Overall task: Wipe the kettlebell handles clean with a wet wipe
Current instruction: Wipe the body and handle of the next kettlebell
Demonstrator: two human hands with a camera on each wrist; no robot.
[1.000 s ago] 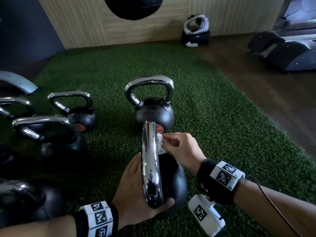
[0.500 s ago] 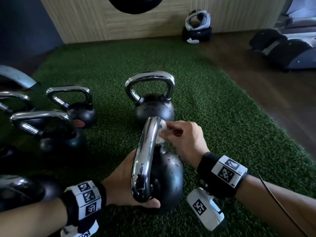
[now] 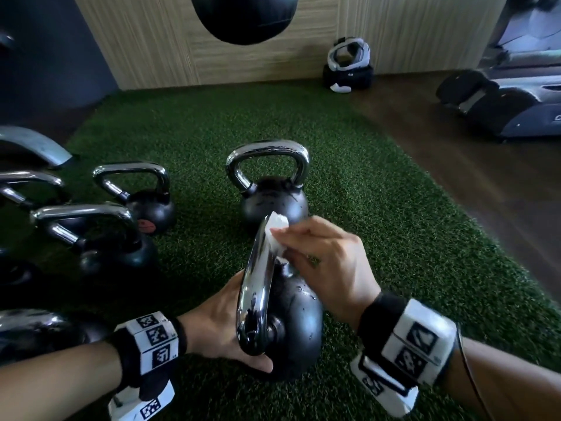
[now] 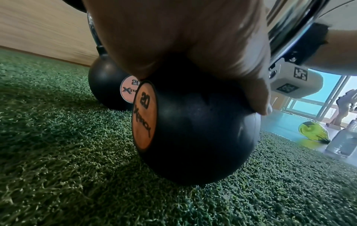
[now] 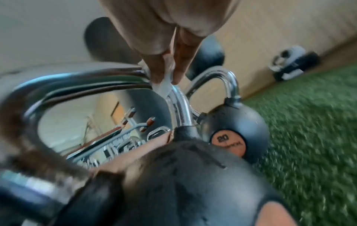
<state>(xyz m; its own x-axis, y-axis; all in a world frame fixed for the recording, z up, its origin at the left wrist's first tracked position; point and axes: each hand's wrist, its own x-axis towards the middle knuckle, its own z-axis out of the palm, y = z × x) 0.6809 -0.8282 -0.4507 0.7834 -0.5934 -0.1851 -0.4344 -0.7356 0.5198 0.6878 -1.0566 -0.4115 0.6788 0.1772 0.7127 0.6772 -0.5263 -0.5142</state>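
**Kettlebell handle wiped with a wet wipe**

The near kettlebell point(image 3: 291, 317) stands on green turf point(image 3: 379, 208), between the two hands. The left hand point(image 3: 212, 326) cups its black body from the left side, thumb curled under the near end of the chrome handle point(image 3: 256, 287). The right hand point(image 3: 328, 262) pinches a white wet wipe point(image 3: 277, 235) between thumb and fingers against the handle's far end. An orange disc point(image 4: 144, 116) on the body reads "20" above a brand word, partly legible. A second kettlebell point(image 3: 273, 189) just behind carries a like "20" disc point(image 5: 228, 143). More kettlebells point(image 3: 139, 192) stand at left. A wood-panelled wall point(image 3: 158, 41) and dark wooden floor point(image 3: 485, 189) border the turf.
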